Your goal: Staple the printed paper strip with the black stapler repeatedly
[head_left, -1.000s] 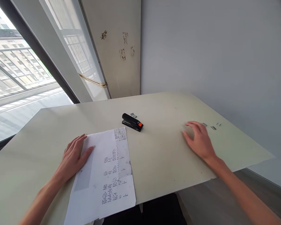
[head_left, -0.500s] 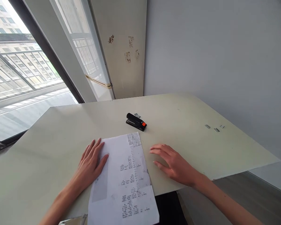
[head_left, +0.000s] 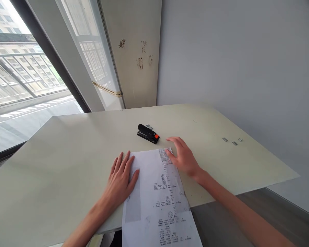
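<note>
A printed sheet of paper (head_left: 154,195) lies on the table and hangs past its near edge. My left hand (head_left: 122,178) rests flat on the sheet's left side, fingers stretched out. At the sheet's upper right corner, my right hand (head_left: 184,157) is held with fingers apart; its thumb overlaps the printed corner, and I cannot tell whether it touches. Just beyond the paper's far edge sits a black stapler (head_left: 148,133) with an orange-red patch, to the left of my right fingertips. A few grey staple strips (head_left: 149,126) lie behind the stapler.
More small staple strips (head_left: 232,141) lie toward the right side of the pale table (head_left: 87,137). A grey wall (head_left: 234,61) borders the table on the right. A fridge (head_left: 136,85) stands behind it, with a window (head_left: 23,68) at the left.
The paper has slid to the right under my left hand. My right hand has moved forward and left, from beside the sheet to its upper right corner. The stapler stays put.
</note>
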### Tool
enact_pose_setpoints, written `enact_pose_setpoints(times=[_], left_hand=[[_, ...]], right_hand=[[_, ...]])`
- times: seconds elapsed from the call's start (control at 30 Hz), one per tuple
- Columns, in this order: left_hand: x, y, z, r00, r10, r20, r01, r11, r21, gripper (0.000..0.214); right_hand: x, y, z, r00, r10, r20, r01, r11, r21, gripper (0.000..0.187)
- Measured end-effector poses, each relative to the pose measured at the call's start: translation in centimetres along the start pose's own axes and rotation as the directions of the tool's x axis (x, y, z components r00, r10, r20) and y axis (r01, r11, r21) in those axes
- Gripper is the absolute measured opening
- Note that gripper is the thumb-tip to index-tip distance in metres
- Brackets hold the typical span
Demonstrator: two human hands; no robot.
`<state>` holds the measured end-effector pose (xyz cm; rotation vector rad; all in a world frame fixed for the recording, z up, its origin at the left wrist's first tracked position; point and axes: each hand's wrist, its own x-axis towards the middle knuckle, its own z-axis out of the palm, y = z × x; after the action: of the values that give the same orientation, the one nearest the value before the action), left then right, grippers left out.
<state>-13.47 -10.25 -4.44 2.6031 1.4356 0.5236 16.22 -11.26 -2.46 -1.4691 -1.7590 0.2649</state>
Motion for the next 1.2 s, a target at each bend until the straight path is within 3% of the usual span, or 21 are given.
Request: enact_pose_setpoints(times=[0.23,0.43,0.6,0.77,1.0,1.2], left_hand=[[-0.1,0.8,0.0,0.999,-0.04,0.005,0.04,0.997,-0.067,0.06],[0.0,1.0,-0.3,0.997,-0.078,0.024,0.08,0.991,-0.109,0.06],[1.7,0.1,-0.1,0.995,-0.096,0.021,0.097,0.99,-0.104,0.06],[4.7,-1.3,0.3,0.989,-0.132,0.069,0.129,0.991,0.047,0.063],[8.4,-3.5,-0.1,0.983,-0.131,0.129,0.12,0.988,0.095,0.067],[10.7,-4.6,-1.4,0.983,-0.084,0.162,0.071,0.994,0.085,0.068]], right_hand=[[6.4,0.4,5.3,0.994,0.101,0.028,-0.102,0.995,0.013,0.036],[7.5,1.4,6.2,0.986,0.164,0.043,-0.168,0.981,0.102,0.024],[6.7,4.0,3.0,0.979,0.194,0.059,-0.203,0.949,0.24,0.033],[5.7,7.1,-1.7,0.958,0.261,0.116,-0.286,0.864,0.415,0.04],[4.0,10.2,-6.5,0.911,0.303,0.281,-0.391,0.851,0.35,0.048],[3.1,11.5,-8.2,0.873,0.233,0.43,-0.391,0.86,0.329,0.048]])
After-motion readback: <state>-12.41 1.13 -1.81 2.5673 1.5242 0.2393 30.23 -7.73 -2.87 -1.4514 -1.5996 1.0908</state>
